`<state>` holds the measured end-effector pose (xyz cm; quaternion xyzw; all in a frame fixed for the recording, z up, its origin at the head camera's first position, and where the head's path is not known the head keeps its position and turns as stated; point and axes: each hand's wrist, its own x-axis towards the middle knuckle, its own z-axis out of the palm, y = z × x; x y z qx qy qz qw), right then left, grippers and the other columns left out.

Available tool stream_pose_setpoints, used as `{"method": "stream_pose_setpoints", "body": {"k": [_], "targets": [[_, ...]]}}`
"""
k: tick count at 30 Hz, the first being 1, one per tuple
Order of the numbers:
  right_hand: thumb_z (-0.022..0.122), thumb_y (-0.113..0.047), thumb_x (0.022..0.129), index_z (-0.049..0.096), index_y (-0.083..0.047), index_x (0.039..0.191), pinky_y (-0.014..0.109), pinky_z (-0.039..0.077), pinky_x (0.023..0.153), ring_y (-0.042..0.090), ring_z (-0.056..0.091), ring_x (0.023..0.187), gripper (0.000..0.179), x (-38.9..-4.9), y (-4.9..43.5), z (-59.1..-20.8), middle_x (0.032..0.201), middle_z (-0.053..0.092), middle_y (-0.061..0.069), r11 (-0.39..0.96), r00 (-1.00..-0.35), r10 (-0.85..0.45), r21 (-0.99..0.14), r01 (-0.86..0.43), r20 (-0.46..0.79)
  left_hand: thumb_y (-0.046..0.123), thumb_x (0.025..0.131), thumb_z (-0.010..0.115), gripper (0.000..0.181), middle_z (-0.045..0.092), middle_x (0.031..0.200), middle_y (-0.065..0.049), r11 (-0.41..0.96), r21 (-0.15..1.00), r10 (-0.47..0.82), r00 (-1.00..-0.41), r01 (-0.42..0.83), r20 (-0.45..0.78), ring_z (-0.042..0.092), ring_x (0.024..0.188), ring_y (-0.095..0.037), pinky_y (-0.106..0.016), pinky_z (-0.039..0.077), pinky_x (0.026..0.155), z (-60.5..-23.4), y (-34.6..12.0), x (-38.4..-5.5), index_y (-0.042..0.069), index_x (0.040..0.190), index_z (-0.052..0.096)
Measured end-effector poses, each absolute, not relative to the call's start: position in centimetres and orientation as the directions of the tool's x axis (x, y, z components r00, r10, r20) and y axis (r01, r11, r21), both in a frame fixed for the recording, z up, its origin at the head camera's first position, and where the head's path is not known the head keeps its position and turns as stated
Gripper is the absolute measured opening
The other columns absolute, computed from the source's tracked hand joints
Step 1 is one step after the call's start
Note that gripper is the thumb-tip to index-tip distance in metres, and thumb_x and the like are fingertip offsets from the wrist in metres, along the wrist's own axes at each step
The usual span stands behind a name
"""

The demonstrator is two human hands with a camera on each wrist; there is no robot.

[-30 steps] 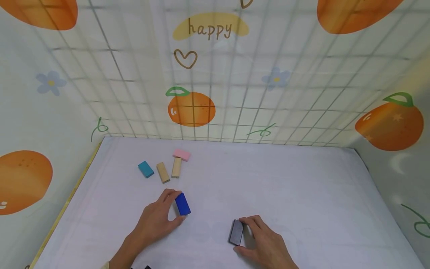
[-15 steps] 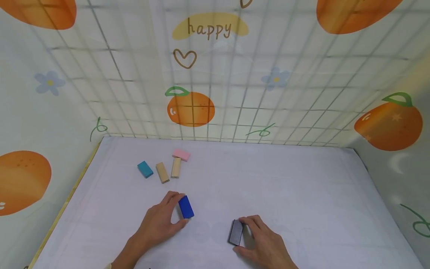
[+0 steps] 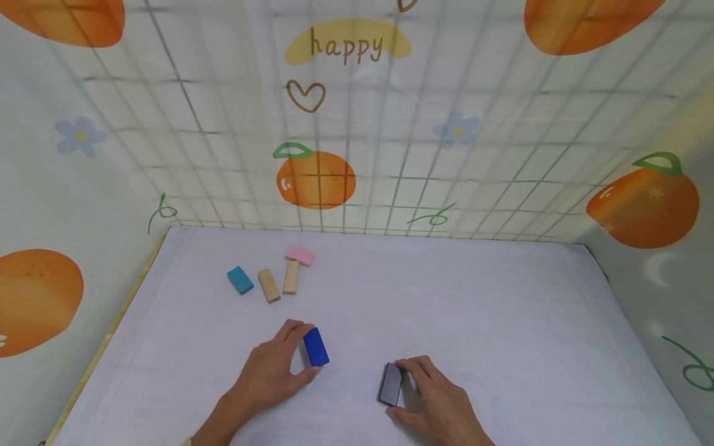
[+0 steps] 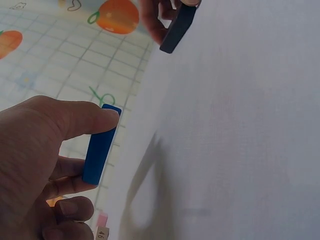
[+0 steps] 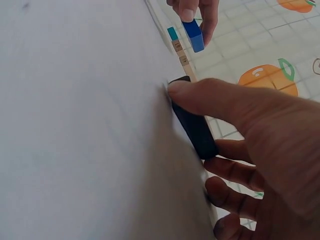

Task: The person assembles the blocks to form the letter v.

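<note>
My left hand (image 3: 272,371) pinches a blue block (image 3: 316,347) by its two ends, thumb at the near end and fingers at the far one. In the left wrist view a shadow lies on the white cloth below the blue block (image 4: 101,150), which is raised off the surface. To the right, my right hand (image 3: 440,396) grips a black block (image 3: 390,384) the same way, end to end, low over the cloth. The right wrist view shows the thumb on one end of the black block (image 5: 192,122) and fingertips at the other. A gap separates the two blocks.
Toward the back left lie a teal block (image 3: 240,280), two plain wooden blocks, the left one (image 3: 269,285) and the right one (image 3: 292,277), and a pink block (image 3: 300,256) touching the right one. A printed curtain (image 3: 379,204) stands behind the white tabletop (image 3: 474,297).
My left hand has carried the blue block rightward and slightly nearer to me, closer to the black block. The right hand and its black block have stayed almost still.
</note>
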<state>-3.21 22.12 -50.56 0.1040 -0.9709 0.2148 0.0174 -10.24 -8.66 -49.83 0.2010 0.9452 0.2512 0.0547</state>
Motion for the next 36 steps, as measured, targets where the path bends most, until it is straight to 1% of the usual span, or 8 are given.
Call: {"method": "stream_pose_setpoints", "body": {"k": [5, 13, 21, 29, 36], "targets": [[0.092, -0.041, 0.068, 0.062, -0.025, 0.126, 0.022, 0.046, 0.059, 0.002, 0.055, 0.085, 0.067, -3.3, 22.0, -50.5, 0.115, 0.053, -0.017, 0.889, -0.981, -0.186, -0.416, -0.193, 0.057, 0.045, 0.084, 0.081, 0.071, 0.051, 0.139, 0.002, 0.792, 0.499, 0.411, -0.912, 0.351, -0.012, 0.066, 0.098, -0.016, -0.037, 0.058, 0.081, -49.8, -8.4, -10.2, 0.022, 0.144, 0.051], [0.093, -0.045, 0.067, 0.062, -0.026, 0.126, 0.021, 0.047, 0.062, 0.004, 0.055, 0.088, 0.069, -3.5, 21.5, -50.2, 0.116, 0.054, -0.013, 0.919, -0.989, -0.144, -0.374, -0.124, -0.026, 0.042, 0.085, 0.080, 0.070, 0.052, 0.138, 0.001, 0.767, 0.524, 0.447, -0.894, 0.372, -0.020, 0.066, 0.103, -0.018, -0.042, 0.058, 0.082, -49.3, -7.6, -10.0, 0.019, 0.144, 0.051], [0.092, -0.050, 0.066, 0.062, -0.024, 0.127, 0.028, 0.054, 0.068, 0.008, 0.056, 0.089, 0.073, -3.7, 21.2, -49.8, 0.117, 0.057, -0.007, 0.931, -0.985, -0.120, -0.359, -0.069, -0.122, 0.046, 0.086, 0.079, 0.070, 0.052, 0.139, 0.003, 0.766, 0.518, 0.467, -0.883, 0.380, -0.042, 0.066, 0.104, -0.016, -0.040, 0.058, 0.084, -49.9, -6.9, -9.6, 0.021, 0.145, 0.051], [0.092, -0.051, 0.065, 0.063, -0.025, 0.126, 0.028, 0.055, 0.068, 0.007, 0.056, 0.088, 0.073, -3.6, 21.3, -50.0, 0.115, 0.057, -0.008, 0.933, -0.987, -0.120, -0.351, -0.076, -0.104, 0.046, 0.086, 0.079, 0.070, 0.051, 0.140, 0.002, 0.760, 0.531, 0.483, -0.873, 0.375, -0.074, 0.065, 0.104, -0.014, -0.043, 0.057, 0.084, -49.8, -6.3, -9.4, 0.021, 0.145, 0.051], [0.092, -0.051, 0.064, 0.063, -0.025, 0.126, 0.026, 0.053, 0.067, 0.006, 0.057, 0.088, 0.073, -3.6, 21.4, -50.1, 0.115, 0.057, -0.009, 0.929, -0.988, -0.127, -0.359, -0.089, -0.085, 0.048, 0.086, 0.078, 0.070, 0.051, 0.140, 0.003, 0.756, 0.531, 0.500, -0.861, 0.382, -0.094, 0.064, 0.104, -0.013, -0.040, 0.057, 0.084, -50.1, -5.7, -9.1, 0.021, 0.145, 0.051]]}}
